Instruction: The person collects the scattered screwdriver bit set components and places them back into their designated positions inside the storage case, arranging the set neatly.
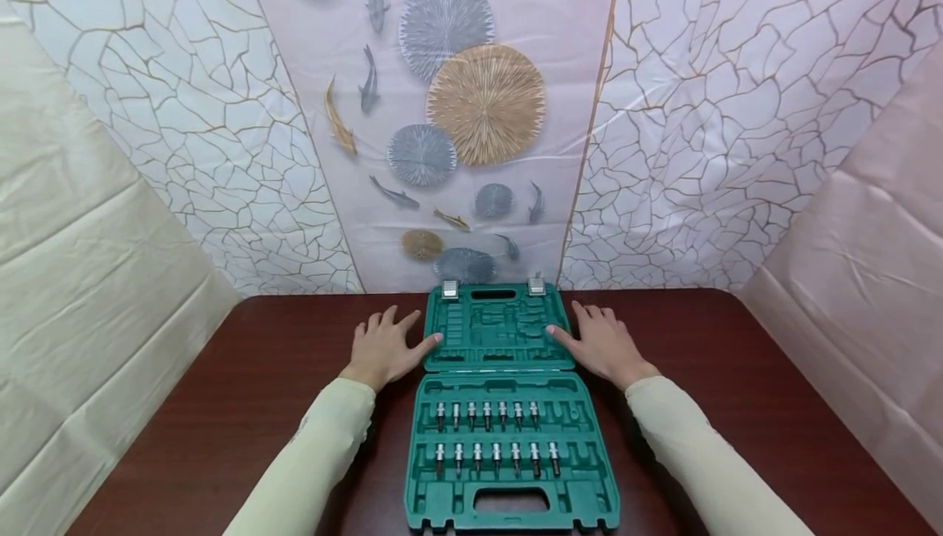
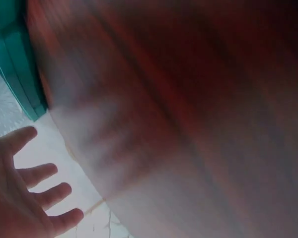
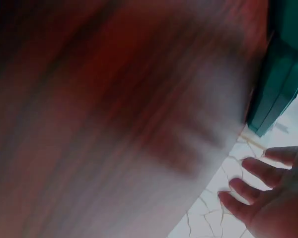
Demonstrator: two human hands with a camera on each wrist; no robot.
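Two hands and one green tool case [image 1: 508, 413] are on record, all on a dark wooden table [image 1: 243, 405]. The case lies open and flat at the table's centre, its two halves hinged across the middle.

Nearest the person is the lower tray [image 1: 442, 495], with a handle slot along its near edge. It carries two rows of metal bits [image 1: 494, 438] standing in moulded seats: seven in the near row and seven in the far row, fourteen counted. Two pale sleeves [image 1: 309, 462] run up either side of this tray.

Beyond the hinge lies the lid half [image 1: 497, 331], its moulded recesses holding no visible tools, with a handle slot and two metal latches [image 1: 450, 289] at its far edge, one at each corner.

Left hand [image 1: 383, 348]: palm down on the table just left of the lid, fingers spread and straight, thumb tip touching the lid's left edge. It grips nothing. The left wrist view confirms spread fingers [image 2: 37, 173] with the case edge [image 2: 15, 64] close by, though much of that view is blurred.

Right hand [image 1: 600, 344]: palm down just right of the lid, fingers spread, index tip touching the lid's right edge. The right wrist view shows straight fingers [image 3: 260, 171] near the case corner [image 3: 278, 94].

Furthest back stand patterned wall sheets [image 1: 471, 110] with fish and round discs.
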